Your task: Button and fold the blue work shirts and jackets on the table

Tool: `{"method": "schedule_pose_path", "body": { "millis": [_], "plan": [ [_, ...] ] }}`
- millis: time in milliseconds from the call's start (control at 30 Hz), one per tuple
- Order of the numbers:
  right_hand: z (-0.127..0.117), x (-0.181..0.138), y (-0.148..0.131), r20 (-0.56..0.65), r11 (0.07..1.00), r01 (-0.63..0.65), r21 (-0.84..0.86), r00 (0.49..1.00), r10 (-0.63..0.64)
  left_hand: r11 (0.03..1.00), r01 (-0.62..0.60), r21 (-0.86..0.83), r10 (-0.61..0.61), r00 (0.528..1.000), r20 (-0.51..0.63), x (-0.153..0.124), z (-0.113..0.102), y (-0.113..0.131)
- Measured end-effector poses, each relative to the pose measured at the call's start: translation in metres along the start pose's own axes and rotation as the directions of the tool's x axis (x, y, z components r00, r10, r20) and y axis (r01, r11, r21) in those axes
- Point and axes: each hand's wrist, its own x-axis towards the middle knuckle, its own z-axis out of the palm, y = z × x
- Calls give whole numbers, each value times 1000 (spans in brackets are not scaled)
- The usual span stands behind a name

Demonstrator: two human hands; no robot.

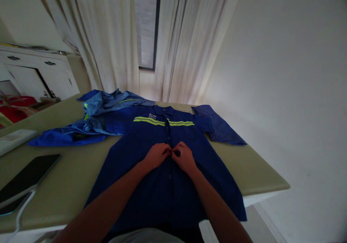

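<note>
A dark blue work shirt (151, 138) with yellow-green reflective stripes lies face up, its collar pointing away from me and its hem over the near table edge. Both my hands meet at its front placket, below the chest stripes. My left hand (159, 154) pinches the placket with thumb and fingertips. Close against it, my right hand (184, 156) pinches the same strip from the other side. Whether a button sits between the fingertips is too small to make out. Above the hands the placket gapes open; lower down, its edges lie together with a button showing.
Crumpled blue garments (100, 105) lie at the table's back left. Folded blue cloth (219, 125) is at the right. A black tablet-like device (29, 174) with a white cable and a white object (16, 138) rest on the left of the table (260, 174). Curtains (108, 37) hang behind.
</note>
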Motion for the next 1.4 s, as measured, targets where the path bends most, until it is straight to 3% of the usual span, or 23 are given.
{"method": "schedule_pose_path", "body": {
  "millis": [100, 333, 567, 733, 967, 1167, 1400],
  "plan": [
    [2, 0, -2, -50, 998, -42, -50, 998, 40, 998, 25, -57, -25, 1000, 4, 0, -2, 1],
    [3, -2, -4, -16, 997, -34, -64, 999, 33, 996, -10, -85, 12, 1000, 24, -2, -6, 5],
    [1, -1, -1, 28, 998, 55, 19, 998, -56, 991, 42, -127, -42, 999, 3, -2, -6, 5],
    [-1, 0, 0, 13, 994, 70, 89, 997, -71, 998, 60, 23, -60, 998, 7, -2, -5, 5],
    [1, 4, 4, 5, 994, 4, 111, 1000, -5, 978, -22, 208, 17, 1000, 26, -4, -8, 11],
    [-1, 5, 6, 38, 982, -12, 186, 999, 5, 996, 62, 69, -63, 998, 19, -1, -13, 5],
    [2, 6, 12, 37, 981, 28, 190, 999, -36, 993, 5, -118, 2, 998, 56, 2, -8, -9]
  ]
}}
